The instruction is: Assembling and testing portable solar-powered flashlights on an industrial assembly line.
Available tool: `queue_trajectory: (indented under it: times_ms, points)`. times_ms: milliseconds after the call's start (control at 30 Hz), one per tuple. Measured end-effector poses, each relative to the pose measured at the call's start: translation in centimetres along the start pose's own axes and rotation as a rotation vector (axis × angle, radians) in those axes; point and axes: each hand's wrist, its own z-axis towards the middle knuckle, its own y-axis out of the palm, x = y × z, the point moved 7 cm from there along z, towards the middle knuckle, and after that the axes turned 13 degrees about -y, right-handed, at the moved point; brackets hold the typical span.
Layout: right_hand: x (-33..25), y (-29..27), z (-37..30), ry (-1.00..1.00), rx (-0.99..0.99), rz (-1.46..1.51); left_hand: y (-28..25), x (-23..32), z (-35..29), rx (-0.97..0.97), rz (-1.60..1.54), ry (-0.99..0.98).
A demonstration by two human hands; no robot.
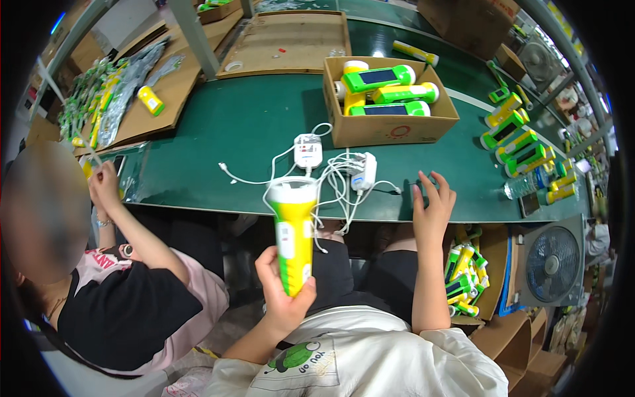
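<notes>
A yellow and green flashlight (296, 225) with a white head stands upright in my left hand (284, 294), whose fingers wrap round its lower end. My right hand (433, 202) is raised at the table's near edge with its fingers spread and nothing in them. Between the hands, two white charging units (308, 151) with tangled white cables (337, 173) lie on the green table. One cable's dark plug end lies close to my right fingertips. The flashlight's head partly covers the cables behind it.
Beyond the cables stands a cardboard box (390, 135) of flashlights. More flashlights (519, 142) line the table's right side. Below right are another full box (493, 284) and a fan (552, 261). At left sits a co-worker (126, 311), near flat cardboard (169, 99).
</notes>
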Motion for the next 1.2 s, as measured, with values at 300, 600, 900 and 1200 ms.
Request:
queue_trajectory:
  times_ms: [300,600,900,1200]
  points:
    - [5.6,1.0,0.1,0.115,-0.090,0.208,-1.1,1.0,1.5,-0.058,-0.258,0.280]
    - [8.3,1.8,0.4,0.115,-0.236,0.371,-1.9,4.0,1.9,-0.315,-0.708,0.067]
    - [10.1,2.5,-0.6,0.128,-0.384,0.458,-5.8,6.6,0.9,-0.571,-0.690,-0.190]
    - [12.8,2.4,-1.3,0.134,-0.208,0.666,-11.6,6.9,2.3,-0.337,-0.678,-0.056]
